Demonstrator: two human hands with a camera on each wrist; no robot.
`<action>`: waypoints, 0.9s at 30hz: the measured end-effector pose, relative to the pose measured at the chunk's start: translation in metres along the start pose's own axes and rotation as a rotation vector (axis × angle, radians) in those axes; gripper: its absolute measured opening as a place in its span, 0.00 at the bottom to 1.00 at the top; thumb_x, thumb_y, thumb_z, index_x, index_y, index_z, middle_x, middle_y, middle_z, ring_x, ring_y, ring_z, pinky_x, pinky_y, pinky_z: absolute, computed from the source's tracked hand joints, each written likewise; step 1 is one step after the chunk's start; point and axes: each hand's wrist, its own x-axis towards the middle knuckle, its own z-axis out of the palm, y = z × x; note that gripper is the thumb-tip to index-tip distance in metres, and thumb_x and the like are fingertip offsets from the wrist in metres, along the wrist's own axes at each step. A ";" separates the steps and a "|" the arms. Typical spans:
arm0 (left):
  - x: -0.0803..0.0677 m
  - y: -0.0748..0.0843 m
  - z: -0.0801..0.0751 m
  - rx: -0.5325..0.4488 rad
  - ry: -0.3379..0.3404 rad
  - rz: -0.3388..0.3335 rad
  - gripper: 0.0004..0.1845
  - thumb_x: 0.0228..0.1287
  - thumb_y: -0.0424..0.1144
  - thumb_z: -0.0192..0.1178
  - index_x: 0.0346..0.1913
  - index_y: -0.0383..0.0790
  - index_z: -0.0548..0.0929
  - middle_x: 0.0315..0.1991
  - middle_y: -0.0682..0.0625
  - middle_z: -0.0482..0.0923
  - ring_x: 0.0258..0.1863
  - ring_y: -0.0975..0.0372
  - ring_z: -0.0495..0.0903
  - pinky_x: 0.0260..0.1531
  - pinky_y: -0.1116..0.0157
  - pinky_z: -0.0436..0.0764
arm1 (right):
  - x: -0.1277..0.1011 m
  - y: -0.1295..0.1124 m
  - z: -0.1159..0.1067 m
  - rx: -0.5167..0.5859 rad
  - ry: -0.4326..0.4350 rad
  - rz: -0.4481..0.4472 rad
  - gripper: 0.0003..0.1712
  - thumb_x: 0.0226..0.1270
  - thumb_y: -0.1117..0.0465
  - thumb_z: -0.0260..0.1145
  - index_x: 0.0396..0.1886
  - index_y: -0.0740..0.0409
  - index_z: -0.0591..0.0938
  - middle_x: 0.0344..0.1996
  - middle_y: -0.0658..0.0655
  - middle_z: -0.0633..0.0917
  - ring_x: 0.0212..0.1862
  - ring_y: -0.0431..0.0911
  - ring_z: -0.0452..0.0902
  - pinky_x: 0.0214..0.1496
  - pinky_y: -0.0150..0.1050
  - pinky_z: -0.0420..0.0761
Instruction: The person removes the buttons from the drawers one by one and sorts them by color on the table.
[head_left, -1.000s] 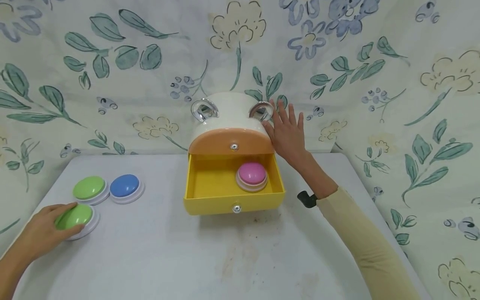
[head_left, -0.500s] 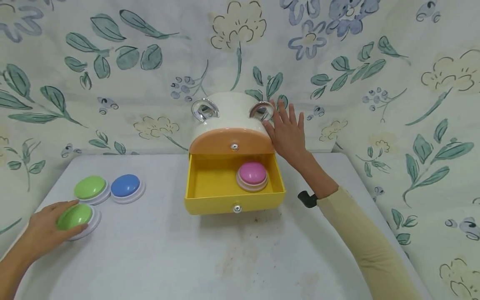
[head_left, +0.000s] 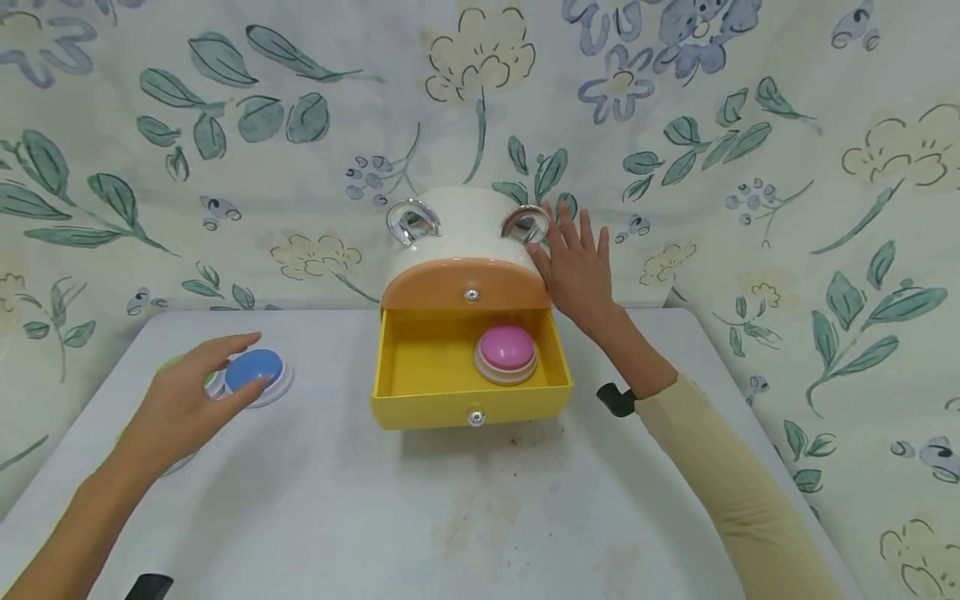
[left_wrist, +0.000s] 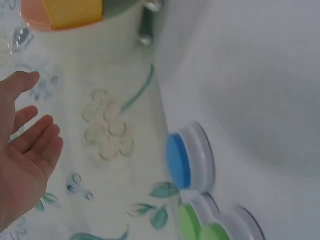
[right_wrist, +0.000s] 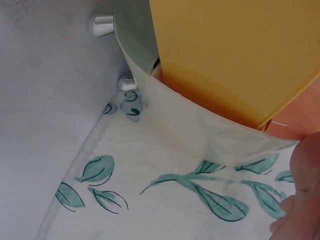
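White cabinet as reference. My left hand was out to the cabinet's left, over the blue button, thumb and fingers wide apart, nothing gripped; left wrist view showed a gap between it and the button. Blue button sat upright on the table, left of the cabinet. Two green buttons were next to it, farther left of the cabinet, mostly hidden by my hand in the head view. My right hand was at the cabinet's right side, by the right chrome ring, fingers straight and slightly spread, holding nothing; couldn't tell how firmly it pressed. Cabinet's lower yellow drawer was pulled out, with the pink button upright in its right half. Orange drawer above it was in. Both drawer fronts had a round knob. Brown stains marked the tabletop in front of the cabinet; floral cloth hung behind it.
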 end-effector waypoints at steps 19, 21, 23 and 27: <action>0.072 0.126 0.058 -0.395 -0.263 0.145 0.31 0.62 0.40 0.71 0.67 0.34 0.74 0.63 0.38 0.75 0.63 0.45 0.74 0.61 0.47 0.74 | -0.002 -0.001 0.000 -0.033 0.016 0.004 0.38 0.82 0.44 0.44 0.82 0.53 0.47 0.79 0.60 0.48 0.78 0.60 0.38 0.76 0.62 0.37; 0.080 0.130 0.067 -0.404 -0.295 0.152 0.32 0.61 0.41 0.72 0.67 0.37 0.75 0.63 0.41 0.75 0.64 0.47 0.73 0.62 0.47 0.73 | -0.001 0.000 0.001 -0.020 0.035 0.000 0.38 0.82 0.45 0.45 0.81 0.54 0.49 0.79 0.59 0.48 0.78 0.60 0.39 0.76 0.62 0.37; 0.088 0.134 0.076 -0.423 -0.320 0.169 0.31 0.61 0.41 0.72 0.67 0.38 0.76 0.63 0.42 0.76 0.64 0.48 0.73 0.63 0.47 0.72 | -0.001 0.000 0.001 -0.007 0.052 -0.004 0.37 0.82 0.45 0.45 0.81 0.55 0.50 0.79 0.59 0.49 0.78 0.60 0.39 0.76 0.61 0.37; 0.100 0.141 0.090 -0.439 -0.362 0.197 0.31 0.60 0.40 0.72 0.66 0.39 0.77 0.62 0.44 0.77 0.63 0.50 0.72 0.64 0.47 0.71 | -0.002 0.001 0.002 0.016 0.083 -0.015 0.38 0.82 0.46 0.47 0.81 0.57 0.50 0.79 0.60 0.50 0.78 0.60 0.40 0.76 0.61 0.37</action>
